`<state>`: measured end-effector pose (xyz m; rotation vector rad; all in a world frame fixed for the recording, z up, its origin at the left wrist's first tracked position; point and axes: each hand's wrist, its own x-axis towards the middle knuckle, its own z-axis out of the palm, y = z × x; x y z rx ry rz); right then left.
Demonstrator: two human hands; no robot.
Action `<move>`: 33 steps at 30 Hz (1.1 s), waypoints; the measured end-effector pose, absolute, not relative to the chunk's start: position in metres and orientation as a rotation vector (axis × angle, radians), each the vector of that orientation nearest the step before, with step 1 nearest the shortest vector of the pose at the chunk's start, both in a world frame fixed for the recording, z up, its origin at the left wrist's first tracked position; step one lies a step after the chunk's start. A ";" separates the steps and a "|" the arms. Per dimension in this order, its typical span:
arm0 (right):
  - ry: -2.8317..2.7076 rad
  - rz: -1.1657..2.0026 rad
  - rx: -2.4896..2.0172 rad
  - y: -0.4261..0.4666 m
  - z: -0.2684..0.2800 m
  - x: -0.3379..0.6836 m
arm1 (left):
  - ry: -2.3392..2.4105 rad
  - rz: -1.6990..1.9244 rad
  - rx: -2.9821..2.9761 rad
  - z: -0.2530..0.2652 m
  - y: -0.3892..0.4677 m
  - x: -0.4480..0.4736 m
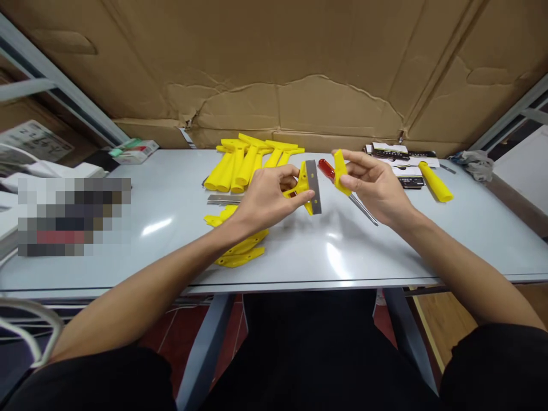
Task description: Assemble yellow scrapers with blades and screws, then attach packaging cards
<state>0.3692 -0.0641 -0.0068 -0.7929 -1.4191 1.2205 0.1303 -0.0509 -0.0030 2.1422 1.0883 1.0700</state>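
Observation:
My left hand [274, 191] is closed on a yellow scraper head [303, 181], with a flat grey blade [314, 187] lying against its face. Between the fingertips of my right hand [370, 180] is a small yellow plastic plate [340, 171], held apart from the blade. A screwdriver with a red handle [326, 169] and a metal shaft [363, 209] lies on the table behind and below the right fingers. Left of my left hand are several loose yellow plates [242, 258] and a stack of metal blades [223, 199], partly hidden by my wrist and forearm.
Several yellow scraper handles [235, 168] are piled at the back of the table [171, 245]. At the right lie a yellow tube-shaped handle [435, 181] and black-and-white packages [411, 171]. A small box [135, 152] stands at the back left. Cardboard [274, 68] walls the rear.

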 end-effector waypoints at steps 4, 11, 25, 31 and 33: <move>-1.438 1.225 -0.839 -0.069 -0.012 0.365 | 1.139 1.025 2.196 -0.003 -0.055 0.132; -1.568 1.230 -0.949 -0.072 -0.016 0.359 | 1.036 1.019 2.289 0.000 -0.058 0.132; -1.545 0.937 -1.013 -0.079 -0.020 0.347 | 0.859 0.856 2.452 0.005 -0.057 0.129; -1.558 0.834 -1.038 -0.080 -0.026 0.345 | 0.889 0.895 2.476 0.000 -0.057 0.131; -1.562 0.799 -1.030 -0.081 -0.028 0.343 | 0.869 0.911 2.485 -0.001 -0.057 0.131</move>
